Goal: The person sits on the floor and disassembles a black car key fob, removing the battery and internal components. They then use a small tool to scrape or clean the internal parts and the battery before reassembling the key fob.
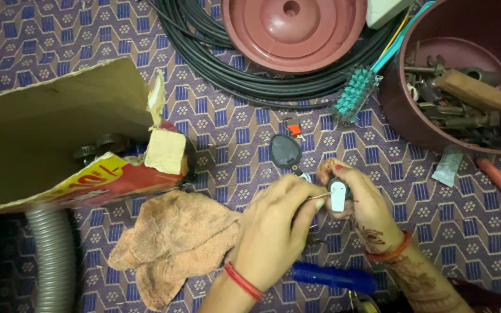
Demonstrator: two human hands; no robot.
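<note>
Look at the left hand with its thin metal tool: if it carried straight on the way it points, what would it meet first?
The left hand points its thin tool rightward at the small black-and-white part held in the right hand. It would probably meet that part first.

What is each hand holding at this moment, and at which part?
The right hand grips a small black-and-white part around its body. The left hand pinches a thin metal tool at its near end, tip at that part.

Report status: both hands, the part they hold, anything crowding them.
Left hand pinches thin metal tool, tip at small black-and-white part. Right hand grips that part. Orange cloth touches left hand; dark key fob lies just beyond.
</note>
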